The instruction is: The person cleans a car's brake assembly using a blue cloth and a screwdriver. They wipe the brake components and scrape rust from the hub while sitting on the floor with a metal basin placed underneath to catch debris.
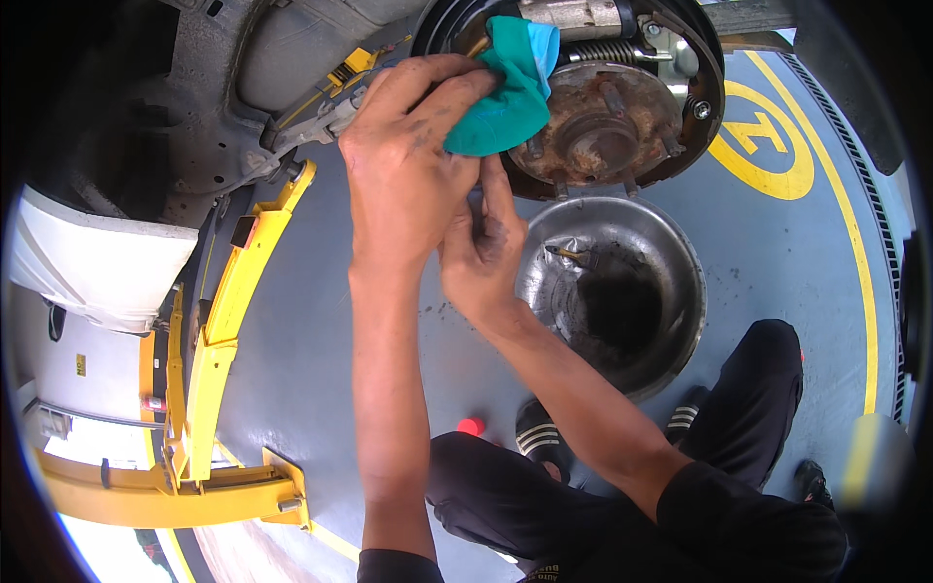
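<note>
Hands: left hand point(408, 165) grasps a teal rag point(505, 92), pressing it to the brake assembly point(603, 107); right hand point(481, 243) just below, fingers curled, its grip hidden.
Progress: drum off, rusty hub point(598, 131) and springs exposed; rust and grime remain, so wiping seems unfinished.
Below: dirty steel bowl point(671, 243) sits under the hub.
Floor: grey painted floor point(311, 321), yellow markings.
Surroundings: yellow lift arm point(228, 311) toward the left edge.

Car repair workshop. A vehicle is raised on a yellow lift arm point(228, 291), wheel removed, with a rusty brake hub point(598, 131) exposed. A grey painted floor point(311, 369) with yellow markings point(768, 146) is seen, and a metal bowl point(671, 253) is set underneath.
</note>
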Motion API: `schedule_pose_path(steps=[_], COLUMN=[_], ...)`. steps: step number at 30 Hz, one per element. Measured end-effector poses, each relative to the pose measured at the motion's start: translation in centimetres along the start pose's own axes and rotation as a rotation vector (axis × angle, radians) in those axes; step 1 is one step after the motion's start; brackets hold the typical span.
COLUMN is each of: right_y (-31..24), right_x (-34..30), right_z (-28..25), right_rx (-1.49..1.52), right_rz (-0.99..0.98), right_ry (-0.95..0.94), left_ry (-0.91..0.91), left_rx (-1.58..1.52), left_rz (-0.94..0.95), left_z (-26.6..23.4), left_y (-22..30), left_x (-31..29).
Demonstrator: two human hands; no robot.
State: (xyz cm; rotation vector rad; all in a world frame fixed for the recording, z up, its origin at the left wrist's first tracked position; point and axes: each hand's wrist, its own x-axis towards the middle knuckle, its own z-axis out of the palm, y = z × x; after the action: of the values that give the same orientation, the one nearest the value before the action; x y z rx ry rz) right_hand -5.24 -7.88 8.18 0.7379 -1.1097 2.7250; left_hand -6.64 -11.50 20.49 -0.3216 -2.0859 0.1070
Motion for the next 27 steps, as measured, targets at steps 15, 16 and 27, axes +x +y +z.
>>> schedule_pose_path(steps=[15, 16, 27], right_y=[-1.3, -1.8, -3.5], right_x=[-1.7, -2.0, 1.7], right_z=[0.4, 0.5, -1.3], right_rx=[0.079, 0.086, -0.072], right_rz=[0.206, 0.236, 0.114], right_ry=[0.012, 0.033, -0.041], left_ry=[-0.091, -0.079, 0.026], left_rx=[-0.016, -0.033, -0.118], left_rz=[-0.138, -0.11, -0.215], left_z=[-1.0, -1.0, -0.7], left_y=[0.2, 0.1, -0.3], left_x=[-1.6, -1.2, -2.1])
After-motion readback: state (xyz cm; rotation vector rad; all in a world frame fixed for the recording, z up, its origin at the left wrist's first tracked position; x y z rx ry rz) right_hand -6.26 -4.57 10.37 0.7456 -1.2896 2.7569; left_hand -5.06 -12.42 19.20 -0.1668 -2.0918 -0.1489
